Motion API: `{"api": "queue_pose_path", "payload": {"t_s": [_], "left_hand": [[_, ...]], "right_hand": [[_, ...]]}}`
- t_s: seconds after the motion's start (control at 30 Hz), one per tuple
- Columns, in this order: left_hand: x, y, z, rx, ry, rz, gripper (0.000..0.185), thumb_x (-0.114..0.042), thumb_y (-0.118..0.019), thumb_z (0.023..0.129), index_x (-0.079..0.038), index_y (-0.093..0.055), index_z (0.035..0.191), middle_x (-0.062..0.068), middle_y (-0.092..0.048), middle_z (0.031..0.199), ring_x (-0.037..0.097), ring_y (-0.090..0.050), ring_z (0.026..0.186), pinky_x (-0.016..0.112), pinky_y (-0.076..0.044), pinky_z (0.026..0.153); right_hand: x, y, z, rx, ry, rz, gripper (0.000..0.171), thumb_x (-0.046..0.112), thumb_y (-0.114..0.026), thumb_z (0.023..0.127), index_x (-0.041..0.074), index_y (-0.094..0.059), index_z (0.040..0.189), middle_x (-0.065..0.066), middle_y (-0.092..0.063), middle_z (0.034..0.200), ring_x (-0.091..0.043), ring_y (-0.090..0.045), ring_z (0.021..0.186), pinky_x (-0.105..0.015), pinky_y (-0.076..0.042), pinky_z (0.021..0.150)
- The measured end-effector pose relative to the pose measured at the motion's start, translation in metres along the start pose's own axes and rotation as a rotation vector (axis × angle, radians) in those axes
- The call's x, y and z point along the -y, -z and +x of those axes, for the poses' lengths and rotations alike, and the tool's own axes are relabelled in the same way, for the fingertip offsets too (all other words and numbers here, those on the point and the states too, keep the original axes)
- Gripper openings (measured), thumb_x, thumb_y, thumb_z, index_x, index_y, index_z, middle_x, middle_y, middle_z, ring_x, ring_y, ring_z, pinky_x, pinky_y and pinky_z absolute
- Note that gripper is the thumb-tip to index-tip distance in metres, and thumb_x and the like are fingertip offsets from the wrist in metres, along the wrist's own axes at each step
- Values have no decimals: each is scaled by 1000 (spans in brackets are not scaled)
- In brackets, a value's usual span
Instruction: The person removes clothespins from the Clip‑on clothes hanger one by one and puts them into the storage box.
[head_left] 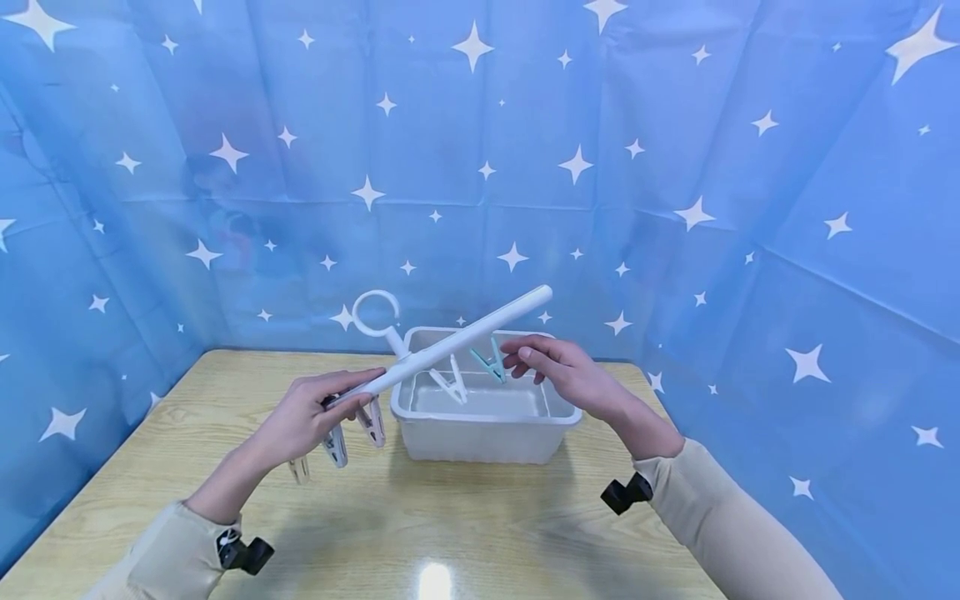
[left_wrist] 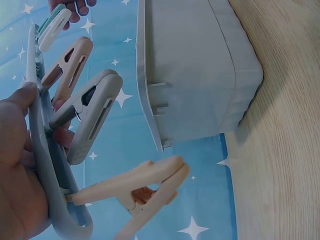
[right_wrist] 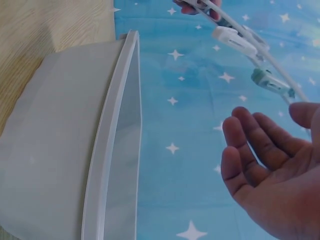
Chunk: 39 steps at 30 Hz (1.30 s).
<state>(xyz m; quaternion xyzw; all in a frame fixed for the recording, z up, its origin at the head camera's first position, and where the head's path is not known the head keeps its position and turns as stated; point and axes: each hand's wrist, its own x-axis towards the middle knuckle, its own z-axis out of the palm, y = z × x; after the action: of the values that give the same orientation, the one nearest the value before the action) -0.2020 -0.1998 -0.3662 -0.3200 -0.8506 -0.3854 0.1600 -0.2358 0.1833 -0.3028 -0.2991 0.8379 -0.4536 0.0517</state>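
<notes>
A white clip hanger (head_left: 480, 327) with a ring-shaped hook (head_left: 358, 315) is tilted, its right end higher, over the table. My left hand (head_left: 296, 421) grips it near its lower left end, thumb and fingers on opposite sides of the bar. From the bar hang a teal clip (head_left: 501, 370), a white clip (head_left: 458, 388), a pinkish-beige clip (left_wrist: 70, 67), a grey clip (left_wrist: 92, 120) and a beige clip (left_wrist: 132, 182). My right hand (head_left: 573, 379) is beside the teal clip, apart from it, with loosely bent fingers and nothing in the palm.
A pale grey plastic basin (head_left: 483, 435) stands on the wooden table (head_left: 450, 525), below and behind the hanger. Blue curtains (head_left: 480, 233) with white stars enclose the table's back and sides. Small black cameras (head_left: 243, 553) sit on both wrists.
</notes>
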Motion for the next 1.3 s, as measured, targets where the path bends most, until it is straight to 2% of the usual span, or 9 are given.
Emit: {"api": "queue_pose_path", "payload": {"t_s": [0.3, 0.53, 0.77, 0.9, 1.0, 1.13, 1.2, 1.3], "left_hand": [[-2, -2, 2, 16, 17, -1, 39, -23, -62, 100, -30, -60, 139, -13, -70, 87, 2, -65, 72, 24, -47, 53], [-2, -4, 4, 21, 21, 4, 39, -24, -61, 100, -31, -60, 139, -13, -69, 86, 3, -64, 72, 25, -48, 55], [-2, -6, 5, 26, 14, -3, 39, -22, -61, 101, -28, -60, 139, -12, -69, 87, 3, -63, 71, 25, -49, 57], [-4, -7, 6, 35, 19, -5, 39, -24, -60, 101, -29, -60, 139, -11, -70, 91, 2, -65, 73, 25, -51, 59], [-4, -8, 7, 38, 13, -12, 39, -24, -60, 101, -29, -60, 139, -10, -70, 92, 2, -66, 74, 25, -52, 60], [-4, -9, 9, 34, 4, -20, 39, -23, -61, 100, -29, -60, 139, -10, -70, 91, 2, -66, 73, 25, -52, 59], [-4, -9, 10, 31, 2, -19, 39, -22, -61, 100, -29, -61, 138, -10, -69, 90, 3, -65, 72, 25, -52, 59], [-4, -9, 10, 28, 0, -19, 38, -22, -62, 100, -28, -61, 138, -10, -69, 89, 3, -64, 72, 25, -52, 59]], "right_hand": [[4, -1, 1, 4, 15, 19, 38, 22, -41, 109, 1, -56, 138, -16, -65, 120, -27, -64, 107, -31, -53, 84], [3, -2, 4, 26, 33, 30, 40, 22, -38, 110, 0, -56, 137, -17, -64, 118, -26, -62, 106, -44, -53, 88], [1, -1, 4, 39, 37, 73, 44, 26, -37, 110, -2, -55, 138, -14, -63, 116, -31, -57, 106, -38, -54, 87], [1, -1, 4, 50, 28, 137, 44, 29, -38, 110, -1, -56, 138, -13, -62, 117, -27, -57, 103, -33, -53, 86], [1, -1, 5, 72, 20, 190, 45, 29, -38, 110, 0, -56, 138, -20, -62, 118, -25, -56, 100, -31, -52, 84], [3, -1, 6, 101, 13, 247, 47, 30, -36, 110, -2, -56, 138, -28, -62, 120, -32, -60, 102, -31, -52, 83], [3, -2, 7, 108, 6, 264, 47, 30, -35, 110, -2, -56, 137, -26, -64, 120, -31, -62, 104, -31, -52, 82], [2, -2, 8, 112, -13, 291, 46, 30, -35, 110, -2, -56, 136, -17, -67, 112, -20, -65, 99, -28, -52, 80]]}}
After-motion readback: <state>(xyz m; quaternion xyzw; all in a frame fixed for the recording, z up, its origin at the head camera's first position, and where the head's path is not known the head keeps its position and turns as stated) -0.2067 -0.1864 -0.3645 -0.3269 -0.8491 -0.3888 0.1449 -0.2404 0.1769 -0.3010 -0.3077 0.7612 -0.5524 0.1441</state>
